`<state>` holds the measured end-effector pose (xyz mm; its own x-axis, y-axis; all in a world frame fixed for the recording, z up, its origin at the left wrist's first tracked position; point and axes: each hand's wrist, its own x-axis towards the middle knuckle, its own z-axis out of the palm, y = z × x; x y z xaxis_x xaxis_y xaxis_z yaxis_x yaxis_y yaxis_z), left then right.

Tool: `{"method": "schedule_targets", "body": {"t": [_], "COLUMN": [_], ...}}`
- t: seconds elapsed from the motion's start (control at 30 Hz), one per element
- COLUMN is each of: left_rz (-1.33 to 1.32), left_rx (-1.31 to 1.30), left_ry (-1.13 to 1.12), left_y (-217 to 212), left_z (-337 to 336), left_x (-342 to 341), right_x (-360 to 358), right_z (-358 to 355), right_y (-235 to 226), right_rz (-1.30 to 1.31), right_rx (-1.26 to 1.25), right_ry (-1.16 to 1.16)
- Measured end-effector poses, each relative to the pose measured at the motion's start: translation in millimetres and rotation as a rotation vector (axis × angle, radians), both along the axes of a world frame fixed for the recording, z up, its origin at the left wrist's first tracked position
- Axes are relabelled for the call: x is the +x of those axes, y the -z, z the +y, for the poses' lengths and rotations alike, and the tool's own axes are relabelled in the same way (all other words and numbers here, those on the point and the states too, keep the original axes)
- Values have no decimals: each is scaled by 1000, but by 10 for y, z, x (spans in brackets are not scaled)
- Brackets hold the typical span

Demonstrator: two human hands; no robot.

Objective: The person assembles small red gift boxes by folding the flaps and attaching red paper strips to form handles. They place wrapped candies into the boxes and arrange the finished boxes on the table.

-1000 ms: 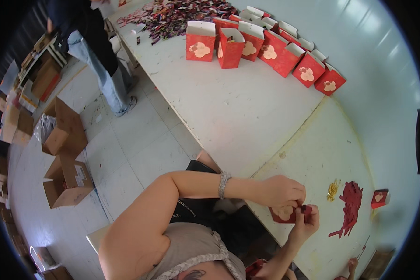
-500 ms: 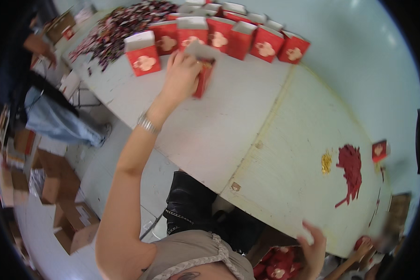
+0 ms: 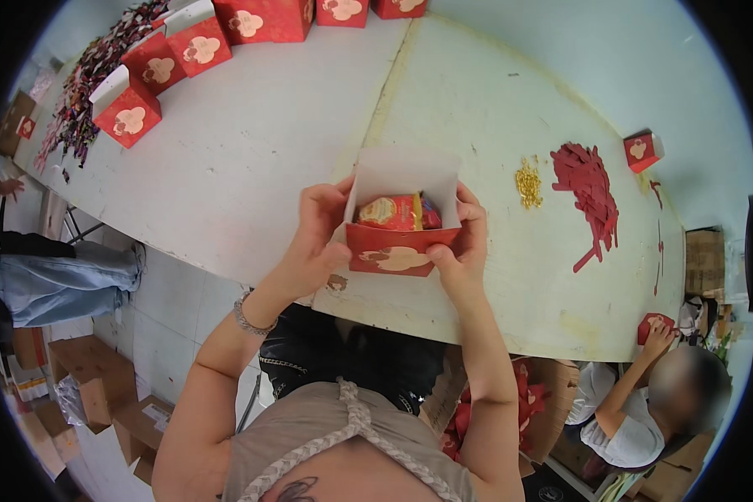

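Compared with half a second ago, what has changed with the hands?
The left hand left the far row of red boxes; both hands, with the right hand, now hold an open red box with snack packets inside. The table and red strips stayed.

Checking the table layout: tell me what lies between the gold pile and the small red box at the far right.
In the head view, a heap of red strips lies between the gold pile and the small red box.

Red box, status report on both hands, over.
Left hand and right hand both grip the open red box. Snack packets inside. Held above white table, nothing obstructing.
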<state>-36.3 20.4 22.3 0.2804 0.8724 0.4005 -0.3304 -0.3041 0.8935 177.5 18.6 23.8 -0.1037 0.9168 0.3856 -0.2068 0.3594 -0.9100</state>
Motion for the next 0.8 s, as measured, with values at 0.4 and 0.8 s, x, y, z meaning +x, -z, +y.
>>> {"method": "schedule_targets", "body": {"t": [0.4,0.8], "left_rz": [-4,106], "left_rx": [-135,-321], "left_ry": [-459,-164], "left_y": [-101,-287], "left_z": [-105,84], "left_x": [490,430], "right_x": [-138,-149], "right_z": [-125,-88], "right_y": [10,-171], "right_rz": [-205,-97], "right_rx": [232,-162], "right_ry": [473,267]}}
